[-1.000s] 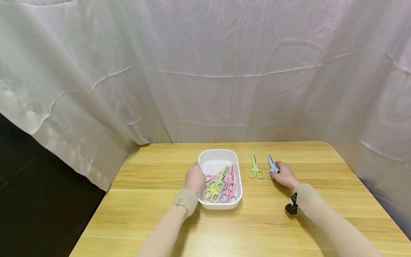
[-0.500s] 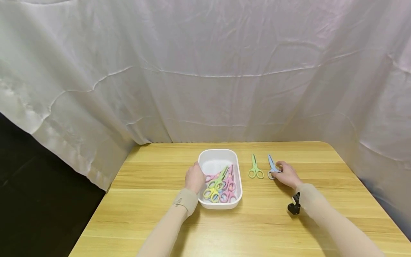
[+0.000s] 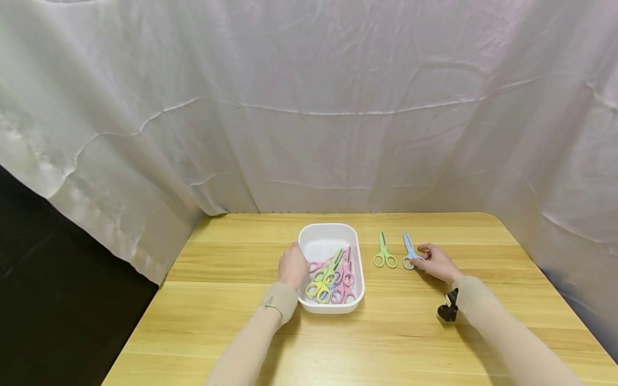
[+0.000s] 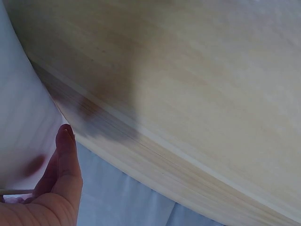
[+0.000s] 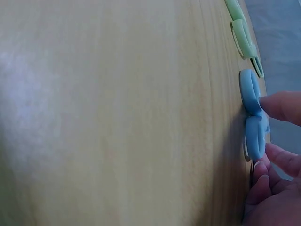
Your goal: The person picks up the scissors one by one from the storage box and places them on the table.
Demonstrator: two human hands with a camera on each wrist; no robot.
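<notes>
Shifted slightly rightward since 0.5 s ago: right hand [image 3: 438, 264], with no clear change in the lie of the blue scissors [image 3: 411, 250]. Location of same: on the table [image 3: 386, 343], just left of right fingers and thumb, right of the green scissors [image 3: 383, 250], near but apart. Long axis pointing away from the person, tip leaning a little left, 2 loops at the near end, right loop closest to the thumb. Nearer hand: right, plainly. Right grip: loose, with a visible gap between thumb and index finger; no pinch evident; light contact at the loops impossible to tell. Left hand [image 3: 293, 267]: gripping left wall of the white box [image 3: 330, 309], well apart from the blue scissors. Appearance: pale blue, smooth, apparently plastic; blades together, darker strip lengthwise; loops rounded, without visible damage.
</notes>
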